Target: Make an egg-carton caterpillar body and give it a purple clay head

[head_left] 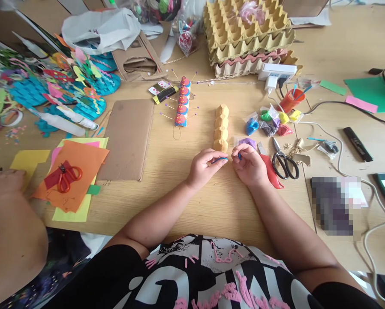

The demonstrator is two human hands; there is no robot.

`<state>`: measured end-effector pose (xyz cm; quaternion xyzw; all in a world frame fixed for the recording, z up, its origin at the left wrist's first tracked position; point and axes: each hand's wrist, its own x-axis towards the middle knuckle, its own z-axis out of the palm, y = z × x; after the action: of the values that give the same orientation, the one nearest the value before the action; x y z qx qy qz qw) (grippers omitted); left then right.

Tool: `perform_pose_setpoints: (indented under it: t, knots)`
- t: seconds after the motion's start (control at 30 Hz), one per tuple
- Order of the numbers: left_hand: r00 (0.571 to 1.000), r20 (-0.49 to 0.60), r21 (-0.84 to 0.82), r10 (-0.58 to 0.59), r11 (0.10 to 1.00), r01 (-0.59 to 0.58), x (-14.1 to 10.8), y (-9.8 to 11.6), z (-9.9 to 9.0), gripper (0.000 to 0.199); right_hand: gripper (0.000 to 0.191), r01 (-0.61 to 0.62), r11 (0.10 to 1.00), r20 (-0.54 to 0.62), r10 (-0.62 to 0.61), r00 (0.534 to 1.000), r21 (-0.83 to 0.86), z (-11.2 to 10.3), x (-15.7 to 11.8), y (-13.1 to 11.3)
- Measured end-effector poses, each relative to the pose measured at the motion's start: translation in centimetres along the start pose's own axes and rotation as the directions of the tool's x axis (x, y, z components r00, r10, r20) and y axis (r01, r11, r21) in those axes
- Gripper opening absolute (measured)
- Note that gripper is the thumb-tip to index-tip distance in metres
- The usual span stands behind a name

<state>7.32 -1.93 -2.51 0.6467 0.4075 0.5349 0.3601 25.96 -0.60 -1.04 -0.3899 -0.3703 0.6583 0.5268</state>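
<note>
My left hand (205, 166) pinches a thin, flat piece of blue clay (218, 160) between thumb and fingers. My right hand (248, 166), curled close by, has a small bit of blue between its fingertips, seemingly the same clay. Just beyond both hands lies a yellow egg-carton strip (221, 124) with several bumps. Farther left stands a decorated egg-carton caterpillar (181, 103), its bumps covered in red and blue, with purple-tipped sticks poking out. Bagged blue clay (252, 125) and purple clay (246, 142) rest beyond my right hand.
Black-handled scissors (285, 163) and a red packet (272, 171) lie beside my right hand. A cardboard sheet (128, 137) and orange paper (79, 167) with red scissors are left. Egg trays (244, 60) stack behind. A co-worker's arm (12, 223) rests at far left. Cables cross the right.
</note>
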Motion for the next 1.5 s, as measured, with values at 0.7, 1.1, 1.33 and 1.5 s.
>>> perform_pose_setpoints:
  t: [0.7, 1.1, 1.33, 1.5]
  knots:
    - [1.0, 0.01, -0.002, 0.026, 1.0, -0.026, -0.3, -0.2, 0.4, 0.023, 0.056, 0.09, 0.962, 0.077, -0.072, 0.994, -0.259, 0.5, -0.8, 1.2]
    - [0.997, -0.01, -0.114, -0.081, 0.99, 0.08, -0.1, -0.1, 0.1, 0.024, 0.056, 0.141, 0.932, 0.145, -0.098, 0.985, -0.333, 0.7, -1.1, 0.6]
    - [0.986, -0.009, -0.226, -0.166, 0.961, 0.16, -0.4, -0.5, 0.4, 0.029, 0.054, 0.184, 0.921, 0.107, -0.156, 0.982, -0.344, 0.6, -1.0, 0.9]
    - [0.979, -0.014, -0.258, -0.205, 0.946, 0.194, -0.4, -0.6, 0.3, 0.03, 0.051, 0.194, 0.928, 0.111, -0.167, 0.98, -0.318, 0.6, -1.1, 0.7]
